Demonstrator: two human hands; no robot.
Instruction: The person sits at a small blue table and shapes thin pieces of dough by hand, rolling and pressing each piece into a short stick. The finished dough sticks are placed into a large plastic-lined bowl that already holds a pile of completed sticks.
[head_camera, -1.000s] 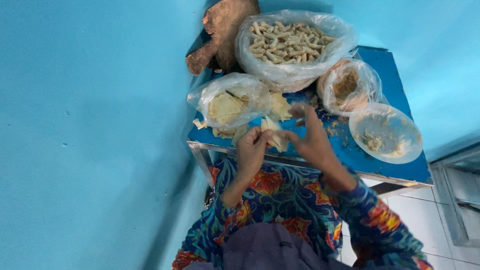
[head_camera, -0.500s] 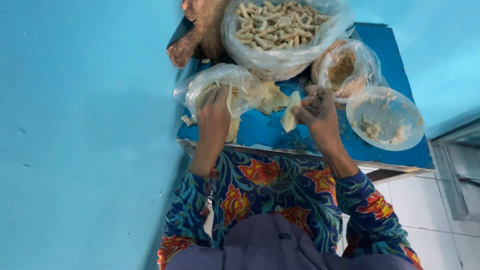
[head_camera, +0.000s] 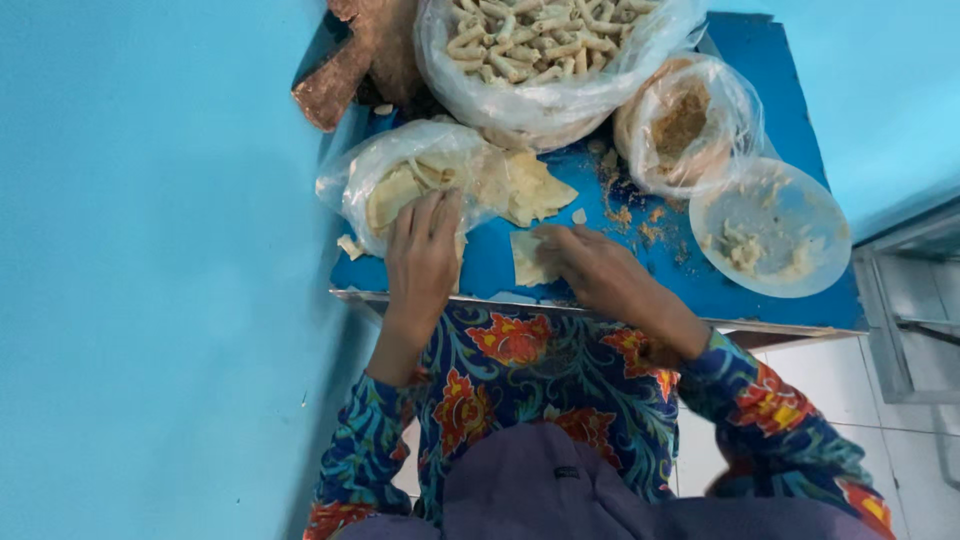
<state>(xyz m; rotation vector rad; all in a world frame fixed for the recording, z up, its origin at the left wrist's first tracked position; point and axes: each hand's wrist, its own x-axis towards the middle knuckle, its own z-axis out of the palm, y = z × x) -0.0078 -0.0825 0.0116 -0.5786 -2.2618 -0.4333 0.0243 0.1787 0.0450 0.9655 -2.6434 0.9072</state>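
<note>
My left hand (head_camera: 424, 252) lies flat, fingers spread, on the clear plastic bag of pale thin wrapper sheets (head_camera: 400, 180) at the table's left. My right hand (head_camera: 592, 270) presses fingers down on one small pale wrapper sheet (head_camera: 528, 258) laid on the blue table (head_camera: 640, 262). More loose wrapper sheets (head_camera: 530, 188) spill out of the bag just beyond that sheet. Both arms wear sleeves with a red and blue flower print.
A big plastic bag of rolled pastry sticks (head_camera: 540, 45) sits at the back. A smaller bag of brown filling (head_camera: 682, 122) and a clear plate with paste smears (head_camera: 770, 226) stand at the right. A brown lump (head_camera: 360, 60) lies back left. Blue wall on the left.
My right hand has come down from the air and laid a wrapper sheet flat on the table. My left hand stays on the wrapper bag. The view has shifted closer.
</note>
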